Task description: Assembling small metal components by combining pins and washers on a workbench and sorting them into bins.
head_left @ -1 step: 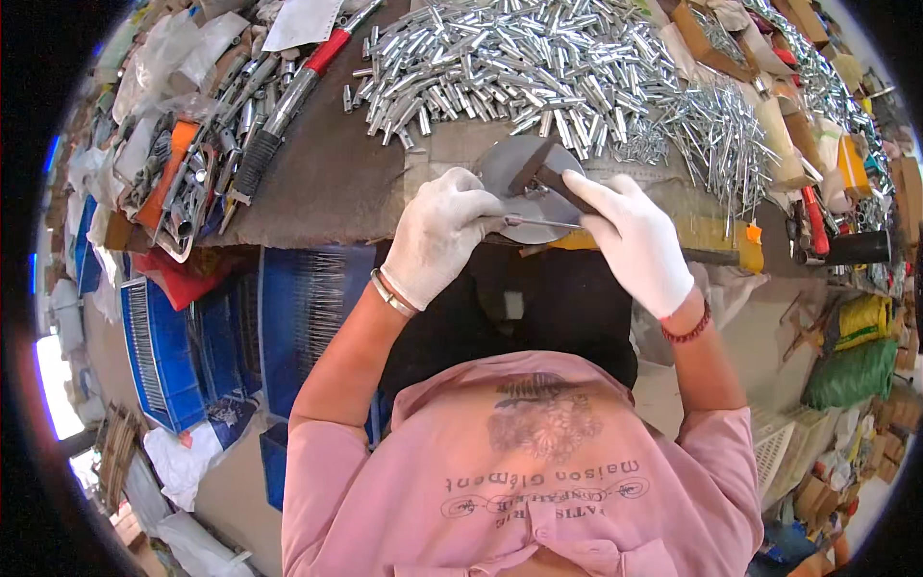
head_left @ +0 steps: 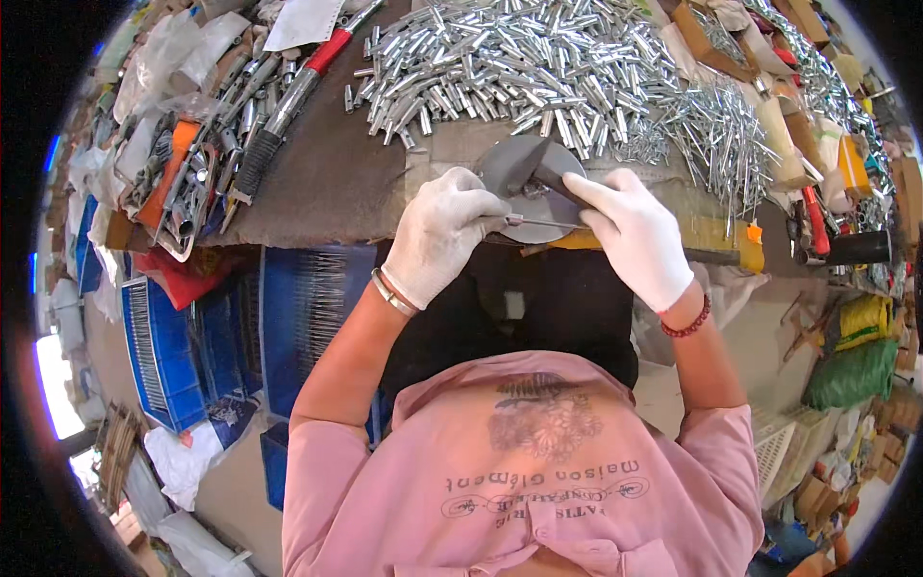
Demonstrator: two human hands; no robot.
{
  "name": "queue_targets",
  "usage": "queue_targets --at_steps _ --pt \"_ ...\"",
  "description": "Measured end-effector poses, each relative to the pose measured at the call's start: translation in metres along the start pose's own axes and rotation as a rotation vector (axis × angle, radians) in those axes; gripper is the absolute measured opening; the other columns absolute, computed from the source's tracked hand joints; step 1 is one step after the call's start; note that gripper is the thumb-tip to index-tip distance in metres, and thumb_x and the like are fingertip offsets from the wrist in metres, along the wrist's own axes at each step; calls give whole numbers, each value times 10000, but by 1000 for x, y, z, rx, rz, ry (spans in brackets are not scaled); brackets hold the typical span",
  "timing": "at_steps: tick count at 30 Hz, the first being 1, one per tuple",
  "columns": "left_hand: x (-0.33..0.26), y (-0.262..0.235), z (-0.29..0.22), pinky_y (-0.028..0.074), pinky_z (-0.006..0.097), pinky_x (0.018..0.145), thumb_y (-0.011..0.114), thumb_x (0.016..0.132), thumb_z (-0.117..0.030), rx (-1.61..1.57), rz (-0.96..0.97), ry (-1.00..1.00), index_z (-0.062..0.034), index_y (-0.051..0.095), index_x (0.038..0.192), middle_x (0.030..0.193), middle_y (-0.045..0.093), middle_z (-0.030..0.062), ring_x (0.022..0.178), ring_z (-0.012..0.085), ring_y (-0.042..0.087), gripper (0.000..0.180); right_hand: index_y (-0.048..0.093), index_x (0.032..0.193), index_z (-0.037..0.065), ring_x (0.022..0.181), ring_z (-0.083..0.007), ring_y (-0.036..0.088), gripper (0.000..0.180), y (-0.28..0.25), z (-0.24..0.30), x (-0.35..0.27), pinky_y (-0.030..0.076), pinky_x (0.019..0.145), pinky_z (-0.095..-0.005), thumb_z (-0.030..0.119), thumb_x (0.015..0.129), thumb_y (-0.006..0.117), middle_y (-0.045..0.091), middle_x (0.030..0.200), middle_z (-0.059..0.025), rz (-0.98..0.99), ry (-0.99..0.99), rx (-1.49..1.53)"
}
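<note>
Just over the near edge of a cluttered desk (head_left: 322, 173), a slim metal rod (head_left: 553, 224) lies almost level from left to right between two white-gloved hands. The left hand (head_left: 447, 231) is closed in a pinch around the rod's thicker left end, so the rod points away from those fingertips toward the right. Its thin tip reaches the thumb side of the right hand (head_left: 636, 236); whether the two touch cannot be told. Of the two hands, the left is nearer, being the one that grips the rod.

The right hand's thumb and index finger appear closed on the handle of a dark hammer-like tool (head_left: 556, 176). This handle slopes up and to the left from the fingers, and the tool's head sits just beyond the rod, over a round grey plate (head_left: 499, 165). As seen from above, the rod crosses the plate's near part, with the tool between it and the plate's far side.

Beyond the plate spreads a wide heap of short, shiny metal tubes (head_left: 510, 72), with thin metal pins (head_left: 721, 149) strewn to its right. Far left is a jumble of hand tools, including a red-handled bar (head_left: 329, 51). Below the desk, left of the person's lap, stand blue crates (head_left: 279, 317). Nothing visible stands between the two hands except the rod, the tool and the plate.
</note>
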State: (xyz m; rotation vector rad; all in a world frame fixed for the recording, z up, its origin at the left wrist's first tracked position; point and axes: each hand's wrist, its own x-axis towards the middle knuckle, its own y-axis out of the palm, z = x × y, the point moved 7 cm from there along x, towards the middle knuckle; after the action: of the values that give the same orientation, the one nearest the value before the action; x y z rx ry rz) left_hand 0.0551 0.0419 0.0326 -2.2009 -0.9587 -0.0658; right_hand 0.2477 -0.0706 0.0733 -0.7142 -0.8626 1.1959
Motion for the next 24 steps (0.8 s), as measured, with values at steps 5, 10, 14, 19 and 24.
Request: queue_targets --at_steps 5,10,14,19,24 --pt "-3 1 4 549 422 770 849 790 -55 -51 -39 20 -91 797 931 908 674 108 882 320 683 154 693 954 114 886 -317 684 196 10 23 -11 552 754 -441 196 852 839 641 950 -93 -49 -73 -193" --pt "-10 -1 -7 551 422 779 847 788 -51 27 -146 -2 -82 797 1006 933 689 112 894 319 687 226 709 1078 93 685 -230 652 175 36 13 -29 537 657 -392 103 908 751 665 809 -85 171 158 202" --pt "-39 4 -22 569 373 756 789 862 19 -11 -359 -145 -42 758 1196 980 725 162 857 325 718 342 705 1160 38 702 -166 683 217 67 14 -47 556 691 -339 79 947 693 708 801 -89 445 521 731" --pt "-58 36 -7 519 243 662 634 1027 4 -625 -163 -653 -35 531 1548 934 730 51 719 78 623 532 671 1209 1 692 -91 617 258 79 25 -61 513 650 -267 63 959 687 645 765 -26 477 644 846" --pt "-74 21 -6 498 230 629 729 1000 -88 -668 -209 -679 -52 485 1562 1037 765 84 771 80 655 614 674 1216 8 708 -100 621 265 93 48 -57 515 667 -274 62 958 700 660 789 -32 427 437 739"
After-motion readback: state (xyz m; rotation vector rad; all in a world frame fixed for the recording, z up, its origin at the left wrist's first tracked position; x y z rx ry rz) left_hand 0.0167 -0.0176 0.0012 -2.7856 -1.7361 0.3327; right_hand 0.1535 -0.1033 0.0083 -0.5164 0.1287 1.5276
